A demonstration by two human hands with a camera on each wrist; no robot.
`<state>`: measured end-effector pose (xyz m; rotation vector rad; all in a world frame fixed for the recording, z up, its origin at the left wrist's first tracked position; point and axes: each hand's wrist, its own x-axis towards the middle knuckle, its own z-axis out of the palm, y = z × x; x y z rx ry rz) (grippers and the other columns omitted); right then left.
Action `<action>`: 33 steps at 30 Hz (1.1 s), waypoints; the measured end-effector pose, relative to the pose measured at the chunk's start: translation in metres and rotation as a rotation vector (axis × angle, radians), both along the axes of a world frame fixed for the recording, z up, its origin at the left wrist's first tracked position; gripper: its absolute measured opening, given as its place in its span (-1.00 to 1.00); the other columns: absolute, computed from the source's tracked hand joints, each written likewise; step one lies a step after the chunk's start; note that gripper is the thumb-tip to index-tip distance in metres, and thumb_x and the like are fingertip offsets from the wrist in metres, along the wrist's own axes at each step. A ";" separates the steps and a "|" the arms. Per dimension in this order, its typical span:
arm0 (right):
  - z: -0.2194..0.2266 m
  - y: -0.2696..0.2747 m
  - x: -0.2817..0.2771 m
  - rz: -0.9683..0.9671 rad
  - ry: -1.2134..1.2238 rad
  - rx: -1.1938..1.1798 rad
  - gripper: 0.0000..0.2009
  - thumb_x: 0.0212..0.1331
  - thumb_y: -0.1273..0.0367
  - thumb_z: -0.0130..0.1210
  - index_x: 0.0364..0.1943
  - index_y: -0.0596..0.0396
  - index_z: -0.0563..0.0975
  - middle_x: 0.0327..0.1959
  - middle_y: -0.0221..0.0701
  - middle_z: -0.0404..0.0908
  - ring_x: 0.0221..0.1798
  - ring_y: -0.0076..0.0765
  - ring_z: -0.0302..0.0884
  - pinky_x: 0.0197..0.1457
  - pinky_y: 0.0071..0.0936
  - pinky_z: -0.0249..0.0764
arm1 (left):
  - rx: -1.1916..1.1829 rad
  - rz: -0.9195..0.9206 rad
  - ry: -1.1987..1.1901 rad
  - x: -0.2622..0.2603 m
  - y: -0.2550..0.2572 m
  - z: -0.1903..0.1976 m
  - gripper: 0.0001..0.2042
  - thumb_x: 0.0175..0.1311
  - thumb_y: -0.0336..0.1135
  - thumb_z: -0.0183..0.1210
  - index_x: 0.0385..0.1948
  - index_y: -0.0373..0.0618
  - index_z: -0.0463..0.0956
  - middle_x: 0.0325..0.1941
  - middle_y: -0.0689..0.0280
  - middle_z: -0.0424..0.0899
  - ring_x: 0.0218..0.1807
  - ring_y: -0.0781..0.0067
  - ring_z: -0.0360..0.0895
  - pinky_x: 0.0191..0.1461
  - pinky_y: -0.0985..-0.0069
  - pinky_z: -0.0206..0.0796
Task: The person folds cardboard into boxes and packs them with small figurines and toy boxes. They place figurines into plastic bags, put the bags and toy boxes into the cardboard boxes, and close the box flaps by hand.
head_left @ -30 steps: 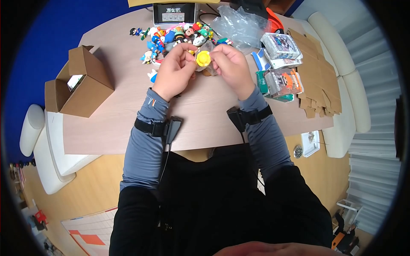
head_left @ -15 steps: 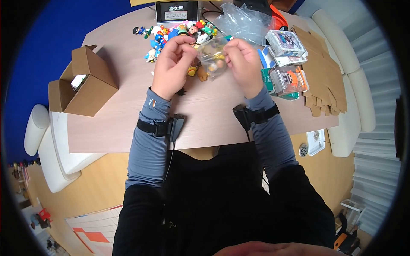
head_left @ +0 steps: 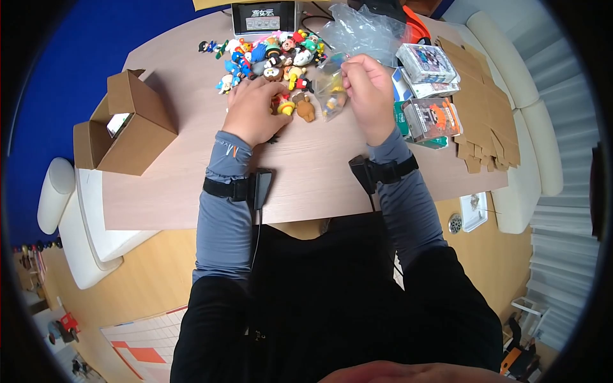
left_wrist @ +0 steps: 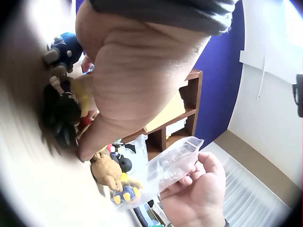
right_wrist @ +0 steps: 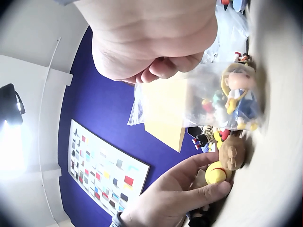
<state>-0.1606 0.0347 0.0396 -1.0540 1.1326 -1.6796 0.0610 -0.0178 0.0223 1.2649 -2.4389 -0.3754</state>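
My left hand point(head_left: 252, 115) reaches down to the table, thumb and fingers around a toy figure with a yellow hat point(right_wrist: 218, 173). Beside it sits a brown bear-like figure point(head_left: 306, 108). A dark-haired figure point(left_wrist: 62, 111) lies close by my left hand in the left wrist view. Pinched at its top by my right hand point(head_left: 369, 96), a clear plastic bag point(right_wrist: 158, 101) hangs over the table. Inside the bag is a blond figure in blue clothes point(right_wrist: 241, 92). My right fingertips are partly hidden behind the hand in the right wrist view.
A heap of small figures point(head_left: 271, 54) lies beyond my hands. At the left is an open cardboard box point(head_left: 143, 131). Boxed toys point(head_left: 429, 121) stand at the right beside flattened cardboard point(head_left: 482, 108). Crumpled clear plastic point(head_left: 364, 35) and a black-and-white box point(head_left: 265, 19) are at the back.
Both hands were together at the bag with a yellow hat showing; they have parted. The left let go of the bag and moved down to the yellow-hatted figure. The right keeps the bag, shifted right.
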 end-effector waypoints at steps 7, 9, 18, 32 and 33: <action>-0.003 -0.001 0.003 0.045 0.074 -0.028 -0.86 0.33 0.42 0.11 -0.39 0.14 0.57 -0.53 -0.64 0.45 -0.45 -0.78 0.30 -0.39 -0.69 0.23 | 0.097 0.120 0.323 -0.007 -0.011 -0.005 -0.65 0.22 -0.08 0.34 -0.07 -0.09 0.69 -0.16 0.25 0.69 -0.16 0.24 0.62 0.04 0.26 0.43; -0.003 0.000 0.004 0.064 0.084 0.005 -0.86 0.34 0.42 0.11 -0.39 0.15 0.57 -0.51 -0.65 0.46 -0.44 -0.79 0.31 -0.39 -0.70 0.22 | 0.241 0.182 0.625 -0.010 -0.015 -0.007 -0.68 0.35 -0.16 0.31 -0.03 -0.20 0.62 -0.15 0.23 0.71 -0.24 0.39 0.67 -0.17 0.40 0.49; -0.015 -0.006 0.005 0.110 0.116 -0.070 -0.87 0.35 0.46 0.10 -0.38 0.15 0.57 -0.48 -0.64 0.50 -0.45 -0.79 0.33 -0.42 -0.68 0.24 | 0.686 -0.300 1.324 -0.011 0.003 0.019 -0.72 0.45 -0.46 0.20 0.12 -0.30 0.44 0.00 0.21 0.71 0.03 0.43 0.68 0.12 0.50 0.53; -0.016 -0.005 0.007 0.125 0.167 -0.108 -0.87 0.34 0.45 0.10 -0.35 0.19 0.59 -0.47 -0.57 0.56 -0.41 -0.74 0.42 -0.39 -0.67 0.32 | 0.515 -0.245 0.966 -0.018 0.004 0.009 -0.74 0.40 -0.41 0.27 0.06 -0.27 0.60 -0.01 0.27 0.69 -0.04 0.54 0.62 0.05 0.59 0.46; -0.017 -0.005 0.007 0.151 0.137 -0.099 -0.87 0.34 0.45 0.10 -0.34 0.19 0.59 -0.47 -0.56 0.57 -0.41 -0.73 0.43 -0.38 -0.67 0.34 | 0.397 -0.281 0.819 -0.019 0.004 0.008 -0.73 0.42 -0.40 0.25 0.09 -0.25 0.61 0.04 0.27 0.65 0.01 0.51 0.59 0.12 0.58 0.42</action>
